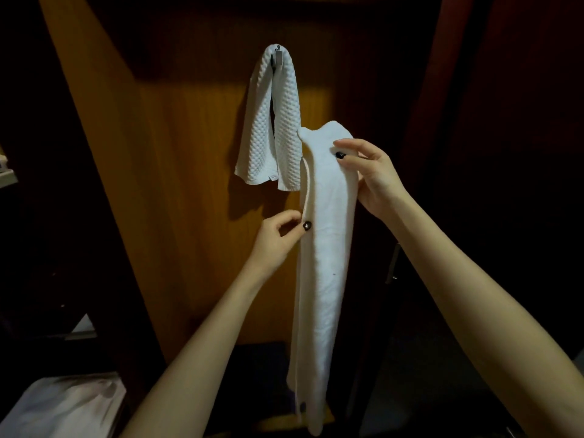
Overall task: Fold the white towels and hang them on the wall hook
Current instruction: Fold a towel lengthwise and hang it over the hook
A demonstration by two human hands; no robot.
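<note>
Long white towel [325, 248] hangs in front of us as a narrow folded strip, and its lower end comes nearest to us, at the bottom of the view. Beside that end, in the lower left corner, we see a pale cloth [63, 406] on some dark surface. What it is exactly, we cannot tell. Both our bare forearms reach up from below, one on each side of the strip.

Our left hand [278, 238] pinches the left edge of the long white towel a little above its middle: the thumb, with a dark nail, lies on the front, and the curled fingers are just beside the edge. Higher up, our right hand [369, 172] grasps the strip near its top. Its thumb, also with a dark nail, presses on the front face, and the palm is behind the right edge. The top of the strip stands up above this hand in a soft rounded fold.

Behind it, a waffle towel [268, 121] is draped over the wall hook [278, 56], with its two ends hanging down side by side. The top of the long white towel overlaps the right end in our view — whether they touch, we cannot say. The hook is fixed on a wooden panel [189, 200], lit warm in the middle, with darkness around it.
</note>
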